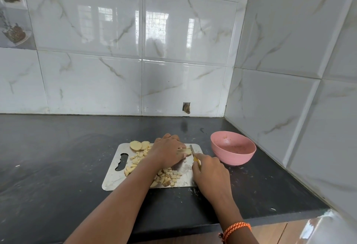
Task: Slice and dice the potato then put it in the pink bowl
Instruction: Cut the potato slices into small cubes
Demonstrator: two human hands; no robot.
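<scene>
Potato is spread over our flat, shiny steel cutting board (114, 178), which lies on the black stone counter (48, 156). We count two round pale slices (139, 145) at the board's far left corner, one overlapping the other. One loose scatter of small pale-yellow cubes (138, 157) sits left of our left forearm, and one denser pile of skin-edged cubes (168, 177) lies near the board's near edge, between our two arms. The cubes are too many and too small for us to count.

Our left hand (167, 152) lies knuckles-up over the far right part of the board, fingers curled down onto one yellow potato piece (187, 150) and holding it against the steel. Our right hand (209, 176) is clenched round the yellow handle of one small knife (194, 155); the blade points away from us and stands just right of the held piece, touching it or nearly so.

One round pink plastic bowl (233, 148) stands on the counter right of the board, near the tiled corner, with no potato in it. One orange braided thread (236, 228) circles our right wrist.
</scene>
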